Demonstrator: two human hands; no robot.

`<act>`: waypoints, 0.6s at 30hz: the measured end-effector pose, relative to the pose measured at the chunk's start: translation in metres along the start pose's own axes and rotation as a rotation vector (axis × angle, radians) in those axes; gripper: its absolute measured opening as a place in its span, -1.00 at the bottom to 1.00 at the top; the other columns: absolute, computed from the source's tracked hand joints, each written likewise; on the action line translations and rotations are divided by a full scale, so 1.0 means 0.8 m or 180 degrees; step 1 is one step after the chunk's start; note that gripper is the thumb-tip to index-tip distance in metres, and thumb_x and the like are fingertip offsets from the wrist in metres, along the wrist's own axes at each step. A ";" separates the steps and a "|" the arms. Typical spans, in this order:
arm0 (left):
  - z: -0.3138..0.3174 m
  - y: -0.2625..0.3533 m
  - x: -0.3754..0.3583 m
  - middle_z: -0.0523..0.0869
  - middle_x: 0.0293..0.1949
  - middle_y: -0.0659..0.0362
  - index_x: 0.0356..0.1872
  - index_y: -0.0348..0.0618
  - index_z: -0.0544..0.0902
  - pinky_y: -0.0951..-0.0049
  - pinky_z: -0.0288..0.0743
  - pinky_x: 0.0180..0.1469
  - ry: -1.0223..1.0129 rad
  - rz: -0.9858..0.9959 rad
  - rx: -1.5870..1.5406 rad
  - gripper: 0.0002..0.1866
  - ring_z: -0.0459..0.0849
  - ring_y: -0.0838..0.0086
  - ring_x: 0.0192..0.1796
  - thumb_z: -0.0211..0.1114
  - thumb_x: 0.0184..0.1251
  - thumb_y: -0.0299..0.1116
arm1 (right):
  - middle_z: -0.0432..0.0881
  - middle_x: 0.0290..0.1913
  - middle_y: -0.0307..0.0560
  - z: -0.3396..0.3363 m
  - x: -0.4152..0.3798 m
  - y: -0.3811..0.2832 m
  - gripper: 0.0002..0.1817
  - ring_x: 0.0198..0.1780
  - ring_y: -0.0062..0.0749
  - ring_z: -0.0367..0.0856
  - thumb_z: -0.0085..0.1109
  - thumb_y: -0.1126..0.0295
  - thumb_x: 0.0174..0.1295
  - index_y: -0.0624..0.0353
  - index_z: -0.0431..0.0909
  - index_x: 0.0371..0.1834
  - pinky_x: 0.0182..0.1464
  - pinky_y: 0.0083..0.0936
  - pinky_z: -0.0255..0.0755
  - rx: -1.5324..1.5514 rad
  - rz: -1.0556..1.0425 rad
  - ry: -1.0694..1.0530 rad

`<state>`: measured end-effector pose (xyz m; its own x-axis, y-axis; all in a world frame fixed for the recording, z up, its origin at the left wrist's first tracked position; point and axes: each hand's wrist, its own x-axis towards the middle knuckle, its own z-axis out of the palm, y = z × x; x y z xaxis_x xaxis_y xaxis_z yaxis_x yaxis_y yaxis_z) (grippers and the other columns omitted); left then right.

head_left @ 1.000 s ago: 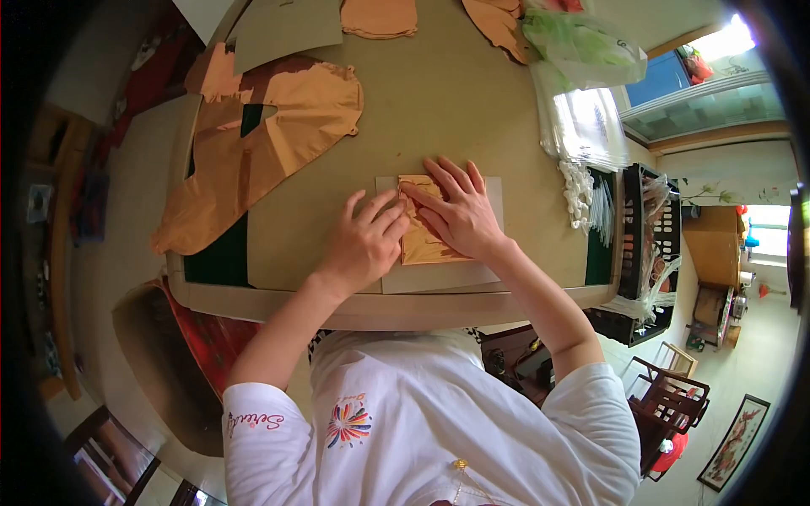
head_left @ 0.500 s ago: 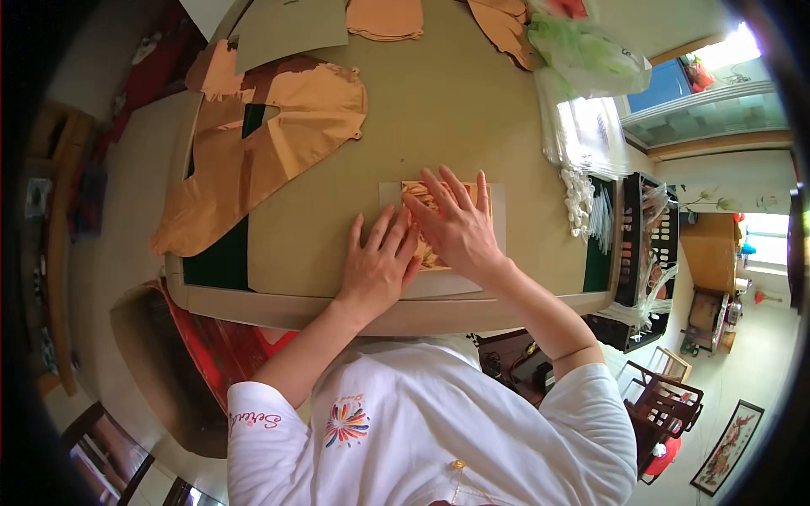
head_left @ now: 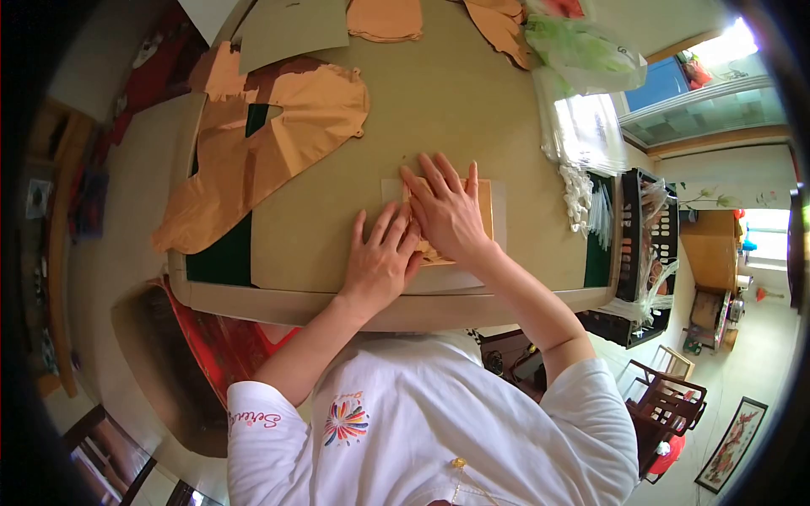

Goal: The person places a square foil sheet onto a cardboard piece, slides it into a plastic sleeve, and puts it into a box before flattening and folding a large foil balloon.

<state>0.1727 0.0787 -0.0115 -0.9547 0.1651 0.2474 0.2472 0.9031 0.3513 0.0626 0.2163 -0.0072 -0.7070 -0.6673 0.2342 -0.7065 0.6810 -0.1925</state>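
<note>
My right hand (head_left: 453, 218) lies flat, fingers spread, over a square copper-orange folded foil piece (head_left: 486, 209). Its lower edge looks crinkled, and most of it is hidden under that hand. Beside it, my left hand (head_left: 380, 263) rests with fingers stretched out, its fingertips at the foil's left edge. A pale sheet (head_left: 499, 223) lies beneath the foil. To the upper left, a large flat copper foil balloon (head_left: 295, 118) with small tabs is spread on the table.
A grey-brown card (head_left: 291, 38) overlaps the balloon's top. More copper foil pieces (head_left: 385, 18) lie at the far edge. On the right are clear plastic sleeves (head_left: 582, 126), a green-white bag (head_left: 582, 55), white sticks (head_left: 600, 211) and a black crate (head_left: 633, 240) beside the table.
My right hand has shifted slightly up and left across the foil, covering more of its crinkled part. My left hand stays nearly in place.
</note>
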 end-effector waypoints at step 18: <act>0.004 -0.002 0.002 0.41 0.32 0.08 0.15 -0.09 0.53 -0.20 0.14 0.36 0.0093 0.0116 0.0145 -0.53 0.30 0.21 0.42 0.32 0.22 -0.18 | 0.13 0.55 -0.07 -0.020 -0.045 0.044 -0.36 0.59 -0.26 -0.05 -0.11 0.09 0.45 0.15 0.14 0.51 0.54 0.09 -0.34 -0.0241 0.0700 -0.0401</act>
<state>0.1708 0.0788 -0.0142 -0.9399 0.1871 0.2857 0.2732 0.9139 0.3001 0.0640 0.2692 -0.0075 -0.8450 -0.5297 0.0732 -0.5343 0.8314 -0.1527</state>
